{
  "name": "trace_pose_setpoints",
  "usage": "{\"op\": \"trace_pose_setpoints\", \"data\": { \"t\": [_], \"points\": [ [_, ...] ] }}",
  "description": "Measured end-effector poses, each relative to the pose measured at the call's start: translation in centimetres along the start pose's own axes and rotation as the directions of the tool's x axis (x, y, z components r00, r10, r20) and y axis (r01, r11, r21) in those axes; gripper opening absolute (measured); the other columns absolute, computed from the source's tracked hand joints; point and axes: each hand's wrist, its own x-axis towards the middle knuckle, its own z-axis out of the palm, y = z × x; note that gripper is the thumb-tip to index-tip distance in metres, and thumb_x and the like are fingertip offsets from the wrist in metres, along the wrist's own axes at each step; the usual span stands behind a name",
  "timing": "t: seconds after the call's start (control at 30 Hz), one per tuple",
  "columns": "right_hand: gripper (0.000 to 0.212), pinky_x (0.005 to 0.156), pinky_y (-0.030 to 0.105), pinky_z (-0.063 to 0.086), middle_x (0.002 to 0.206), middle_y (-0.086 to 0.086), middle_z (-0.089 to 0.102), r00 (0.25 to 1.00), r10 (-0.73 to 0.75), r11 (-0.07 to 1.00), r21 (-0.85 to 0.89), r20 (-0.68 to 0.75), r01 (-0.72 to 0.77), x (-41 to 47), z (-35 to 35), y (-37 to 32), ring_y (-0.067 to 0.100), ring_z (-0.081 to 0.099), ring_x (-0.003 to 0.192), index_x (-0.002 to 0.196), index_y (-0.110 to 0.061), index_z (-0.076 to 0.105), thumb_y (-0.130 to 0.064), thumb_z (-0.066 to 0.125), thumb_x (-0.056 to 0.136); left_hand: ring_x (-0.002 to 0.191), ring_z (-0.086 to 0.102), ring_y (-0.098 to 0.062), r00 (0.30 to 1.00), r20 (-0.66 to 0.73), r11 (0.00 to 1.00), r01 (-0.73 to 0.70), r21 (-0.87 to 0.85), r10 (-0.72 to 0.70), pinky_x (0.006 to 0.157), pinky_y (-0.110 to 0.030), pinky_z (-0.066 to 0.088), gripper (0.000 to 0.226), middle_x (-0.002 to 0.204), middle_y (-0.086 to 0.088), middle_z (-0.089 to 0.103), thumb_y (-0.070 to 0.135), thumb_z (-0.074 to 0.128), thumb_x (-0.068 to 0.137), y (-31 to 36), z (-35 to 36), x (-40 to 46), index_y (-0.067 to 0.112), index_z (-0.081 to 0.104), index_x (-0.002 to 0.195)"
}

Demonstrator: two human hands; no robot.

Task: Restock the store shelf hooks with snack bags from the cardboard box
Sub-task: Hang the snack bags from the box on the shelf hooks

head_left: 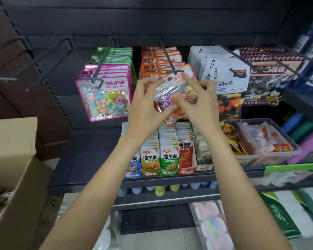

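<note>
two hands [148, 103] [199, 103] hold one orange-edged snack bag [177, 91] at one hook [170, 58].

A single head-worn wide-angle view looks forward and down, close to the shelf hooks [172, 58], which sit just beyond arm's reach. The cardboard box [13, 159] fills the lower left edge; the outer edges seem blurred.

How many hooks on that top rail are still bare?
2, both at far left: one hook near the brown panel, another hook just left of the pink bags. More may be hidden off-frame.
</note>
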Motion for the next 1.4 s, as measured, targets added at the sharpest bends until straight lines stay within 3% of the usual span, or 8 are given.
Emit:
{"op": "trace_pose_setpoints", "data": {
  "t": [0.17, 0.57, 0.9, 0.97, 1.03, 1.17, 1.3, 1.4],
  "points": [
    [0.067, 0.082, 0.023, 0.037, 0.124, 0.005, 0.041, 0.999, 0.003, 1.0, -0.016, 0.05, -0.002, 1.0, 0.9, 0.8, 0.015, 0.047, 0.114, 0.143, -0.037, 0.042, -0.052, 0.067, 0.083, 0.124, 0.04, -0.016, 0.999, 0.029, 0.997, -0.03, 0.066, 0.029, 0.101, -0.013, 0.03, 0.074, 0.133, -0.008, 0.044, 0.039, 0.076, 0.075, -1.3, 0.6, 1.2, 0.012, 0.049, 0.138],
    [0.066, 0.101, 0.035, 0.041, 0.138, 0.006, 0.036, 0.999, -0.039, 0.998, 0.047, -0.014, 0.04, 1.4, 2.1, 1.0, 0.021, 0.039, 0.128, 0.142, -0.033, 0.04, -0.048, 0.068, 0.084, 0.131, 0.034, -0.017, 0.997, 0.065, 0.997, -0.046, 0.063, 0.042, 0.105, -0.01, 0.019, 0.076, 0.139, -0.008, 0.041, 0.039, 0.072, 0.075, -1.9, 0.4, 1.7, 0.014, 0.045, 0.141],
    [0.059, 0.113, 0.042, 0.028, 0.153, 0.01, 0.026, 0.997, -0.072, 0.997, -0.017, -0.02, 0.072, -0.8, 1.0, 0.6, 0.024, 0.019, 0.141, 0.145, -0.028, 0.04, -0.039, 0.061, 0.091, 0.133, 0.037, -0.017, 0.998, 0.013, 0.998, 0.055, -0.028, -0.055, 0.107, -0.03, 0.039, 0.07, 0.142, -0.007, 0.037, 0.025, 0.071, 0.082, -0.1, -0.9, -0.4, 0.015, 0.039, 0.144],
    [0.049, 0.111, 0.039, 0.03, 0.149, 0.011, 0.034, 0.981, -0.139, 0.99, -0.009, -0.134, 0.139, -1.8, 0.4, 0.1, 0.022, 0.025, 0.138, 0.139, -0.022, 0.048, -0.035, 0.058, 0.093, 0.127, 0.043, -0.017, 0.995, -0.049, 0.995, 0.082, -0.049, -0.084, 0.101, -0.036, 0.044, 0.063, 0.138, -0.002, 0.04, 0.028, 0.067, 0.086, 0.6, -1.8, -1.0, 0.017, 0.041, 0.142],
    [0.038, 0.107, 0.038, 0.034, 0.138, 0.012, 0.047, 0.94, -0.245, 0.968, 0.001, -0.239, 0.253, -2.9, 0.2, -0.7, 0.024, 0.036, 0.13, 0.13, -0.014, 0.056, -0.027, 0.058, 0.094, 0.118, 0.05, -0.013, 0.985, -0.136, 0.994, 0.1, -0.053, -0.106, 0.098, -0.027, 0.043, 0.049, 0.128, 0.005, 0.047, 0.026, 0.063, 0.09, 1.0, -3.2, -2.1, 0.015, 0.049, 0.135],
    [0.025, 0.101, 0.032, 0.038, 0.118, 0.01, 0.062, 0.864, -0.417, 0.896, 0.032, -0.28, 0.443, -5.4, 1.1, -2.7, 0.023, 0.05, 0.114, 0.115, -0.006, 0.065, -0.016, 0.059, 0.093, 0.096, 0.057, -0.008, 0.932, -0.341, 0.992, 0.101, -0.077, -0.122, 0.088, -0.022, 0.043, 0.022, 0.103, 0.011, 0.061, 0.017, 0.058, 0.091, 1.4, -6.5, -5.1, 0.016, 0.061, 0.113],
    [0.019, 0.084, 0.035, 0.051, 0.095, 0.005, 0.07, 0.85, -0.495, 0.851, 0.098, -0.179, 0.516, -9.3, 3.5, -5.5, 0.019, 0.064, 0.088, 0.105, -0.004, 0.069, -0.012, 0.056, 0.094, 0.081, 0.058, -0.008, 0.916, -0.392, 0.995, 0.101, 0.01, -0.089, 0.082, -0.032, 0.042, 0.016, 0.082, 0.013, 0.062, 0.021, 0.052, 0.092, 0.2, -10.4, -9.6, 0.014, 0.066, 0.098],
    [0.017, 0.07, 0.032, 0.054, 0.089, 0.001, 0.071, 0.85, -0.527, 0.845, 0.114, 0.007, 0.523, -13.1, 6.8, -7.9, 0.016, 0.066, 0.078, 0.103, -0.009, 0.07, -0.014, 0.056, 0.094, 0.08, 0.054, -0.002, 0.977, -0.209, 0.988, 0.073, 0.138, -0.043, 0.083, -0.025, 0.039, 0.02, 0.079, 0.015, 0.063, 0.025, 0.052, 0.091, -3.2, -14.6, -13.9, 0.014, 0.067, 0.098]
  ]
}}
